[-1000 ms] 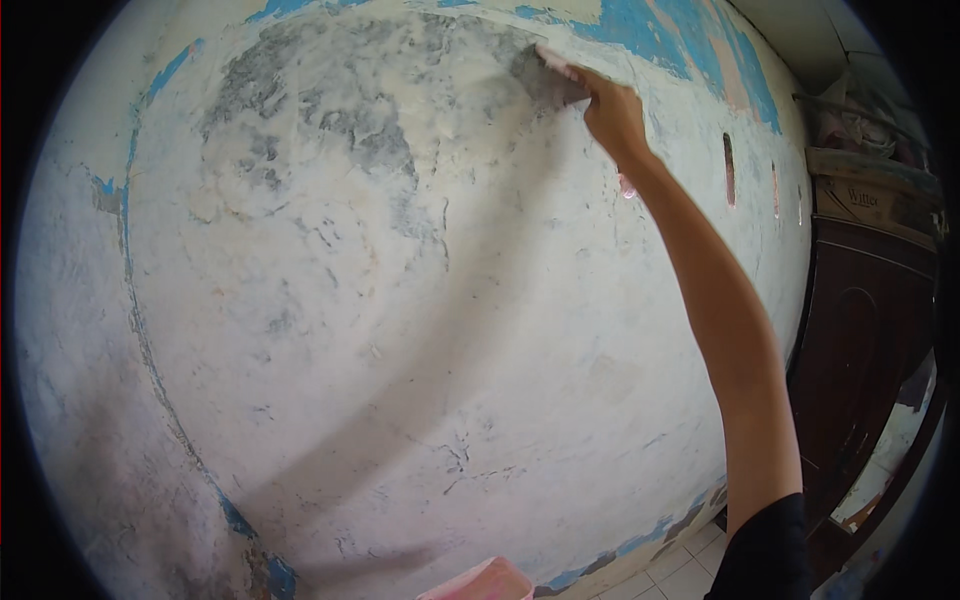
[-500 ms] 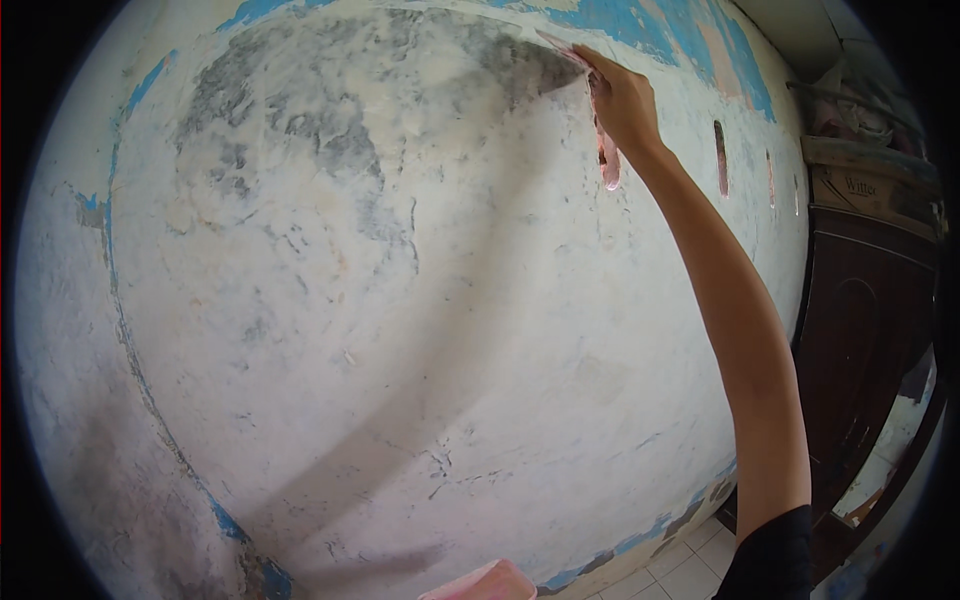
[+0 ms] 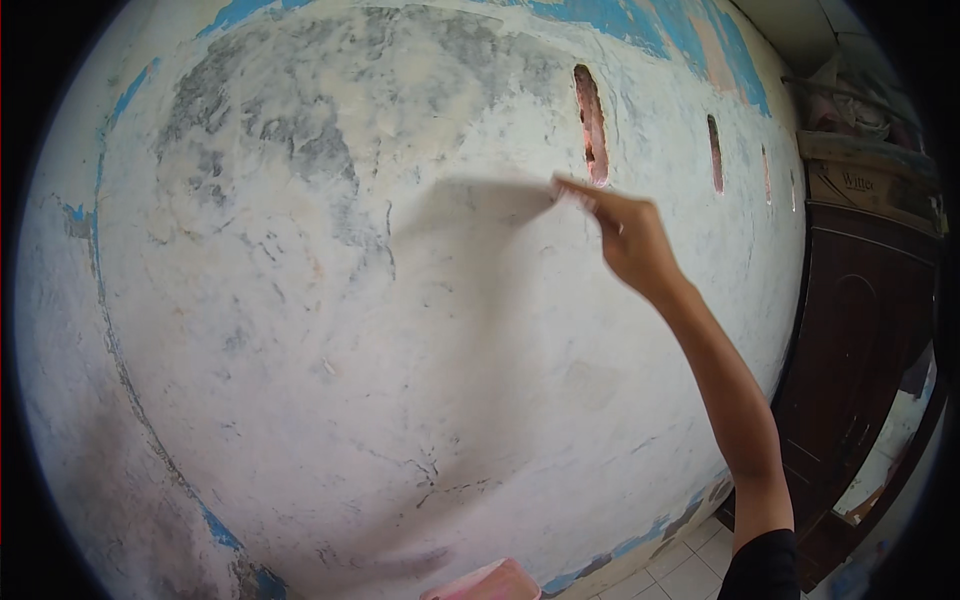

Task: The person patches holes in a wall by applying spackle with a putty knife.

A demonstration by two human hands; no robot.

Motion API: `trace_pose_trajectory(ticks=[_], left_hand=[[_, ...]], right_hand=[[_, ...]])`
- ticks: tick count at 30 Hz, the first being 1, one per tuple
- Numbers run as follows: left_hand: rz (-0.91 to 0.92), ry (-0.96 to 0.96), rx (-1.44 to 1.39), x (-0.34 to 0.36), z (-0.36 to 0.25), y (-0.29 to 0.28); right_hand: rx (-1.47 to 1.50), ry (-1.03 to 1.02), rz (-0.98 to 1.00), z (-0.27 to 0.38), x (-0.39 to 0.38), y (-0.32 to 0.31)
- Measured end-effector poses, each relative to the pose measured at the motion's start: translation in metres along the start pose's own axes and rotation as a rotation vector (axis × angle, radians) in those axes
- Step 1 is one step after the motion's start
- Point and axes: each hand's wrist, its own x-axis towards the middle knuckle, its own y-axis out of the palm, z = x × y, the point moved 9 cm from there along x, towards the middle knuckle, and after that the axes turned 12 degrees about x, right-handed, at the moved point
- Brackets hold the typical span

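My right hand point(image 3: 628, 238) reaches up from the lower right and presses its pinched fingertips against a worn white wall point(image 3: 400, 330). A small pale flat piece point(image 3: 574, 193) shows at the fingertips, touching the plaster; its kind is too blurred to tell. The hand's shadow falls on the wall to its left. Grey mottled patches point(image 3: 300, 140) cover the wall's upper left, and blue paint remnants point(image 3: 620, 18) run along the top. My left hand is out of sight.
Narrow vertical slots point(image 3: 590, 125) pierce the wall just above the hand, with more slots point(image 3: 714, 152) further right. A dark wooden door point(image 3: 850, 350) stands at the right. Pale floor tiles point(image 3: 690, 560) show below. A pink object point(image 3: 485, 582) pokes in at the lower edge.
My right hand has come down from the top of the wall to about mid-height. The view has shifted, bringing the slots into sight.
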Motion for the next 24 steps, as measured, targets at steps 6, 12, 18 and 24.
trace_pose_trajectory(ticks=[6, 12, 18, 24], left_hand=[[0.071, -0.009, -0.056, 0.013, 0.018, -0.012], [0.031, -0.014, -0.105, 0.016, 0.025, -0.038], [0.005, -0.007, -0.166, 0.016, 0.033, -0.052], [0.006, -0.024, -0.18, 0.015, 0.034, -0.054]], right_hand=[[-0.341, -0.321, -0.463, -0.016, 0.094, -0.08], [-0.386, -0.063, -0.367, -0.061, 0.145, -0.06], [-0.167, -0.282, -0.12, 0.004, 0.024, 0.031], [-0.271, -0.377, -0.36, 0.02, 0.027, -0.008]])
